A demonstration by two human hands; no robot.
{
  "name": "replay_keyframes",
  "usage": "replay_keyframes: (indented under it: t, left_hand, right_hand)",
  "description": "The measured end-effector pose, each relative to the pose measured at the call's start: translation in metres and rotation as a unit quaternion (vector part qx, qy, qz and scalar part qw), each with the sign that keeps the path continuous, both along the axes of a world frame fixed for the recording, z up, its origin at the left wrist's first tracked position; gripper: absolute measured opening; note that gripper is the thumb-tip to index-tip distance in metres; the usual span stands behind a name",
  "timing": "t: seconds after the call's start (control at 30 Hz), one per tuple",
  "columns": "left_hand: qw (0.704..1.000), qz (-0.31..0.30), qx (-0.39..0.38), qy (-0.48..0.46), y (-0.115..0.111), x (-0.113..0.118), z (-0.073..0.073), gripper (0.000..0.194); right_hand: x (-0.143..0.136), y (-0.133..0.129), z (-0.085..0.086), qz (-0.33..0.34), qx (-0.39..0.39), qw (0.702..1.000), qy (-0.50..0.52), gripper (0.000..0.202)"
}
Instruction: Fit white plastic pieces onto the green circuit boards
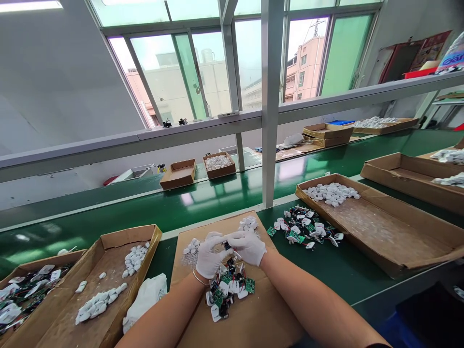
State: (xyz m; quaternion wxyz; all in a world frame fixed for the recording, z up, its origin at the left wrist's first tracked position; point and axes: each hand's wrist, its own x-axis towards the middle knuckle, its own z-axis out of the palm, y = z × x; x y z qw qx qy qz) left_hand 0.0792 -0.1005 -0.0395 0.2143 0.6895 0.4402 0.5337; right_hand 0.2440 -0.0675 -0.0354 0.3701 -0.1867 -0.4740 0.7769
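Note:
My left hand [210, 255] and my right hand [248, 246], both in white gloves, meet above a cardboard sheet [268, 311]. Between their fingertips they hold a small dark part [227, 245], partly hidden by the fingers. Just below lies a pile of green circuit boards with white pieces and wires [230, 287]. Small white pieces [192, 246] rest beside my left hand, with clear bits near them. Another heap of white pieces [248, 223] sits behind my right hand.
A second board pile [306, 226] lies right on the green bench [319, 275]. Cardboard trays stand right [387, 220] and left [68, 290], with a white cloth [147, 299] by the left one. A metal post [268, 145] rises ahead. Smaller boxes [178, 174] stand beyond the bench.

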Motion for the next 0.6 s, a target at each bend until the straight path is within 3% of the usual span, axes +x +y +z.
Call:
replay_keyframes:
  t: [0.17,0.27,0.33,0.43,0.6]
  left_hand:
    - [1.0,-0.007,0.002,-0.007,-0.002,0.001,-0.005,0.033]
    - [1.0,-0.012,-0.01,-0.007,-0.001,0.002,-0.005,0.033]
    - [1.0,-0.004,-0.013,-0.011,0.0,0.002,-0.003,0.047]
    - [1.0,0.002,0.008,0.018,-0.002,0.003,0.006,0.067]
    - [0.985,-0.063,0.004,0.162,-0.006,-0.001,0.029,0.053]
  right_hand:
    - [-0.002,-0.006,0.003,-0.006,-0.055,0.998,0.017,0.035]
    - [-0.003,-0.006,0.003,-0.033,-0.032,0.999,-0.001,0.034]
    - [-0.004,-0.006,0.002,-0.066,-0.006,0.998,-0.012,0.031]
    - [-0.004,-0.007,0.002,-0.098,0.036,0.994,-0.037,0.029]
    - [-0.001,-0.007,0.003,-0.092,0.131,0.983,-0.087,0.031]
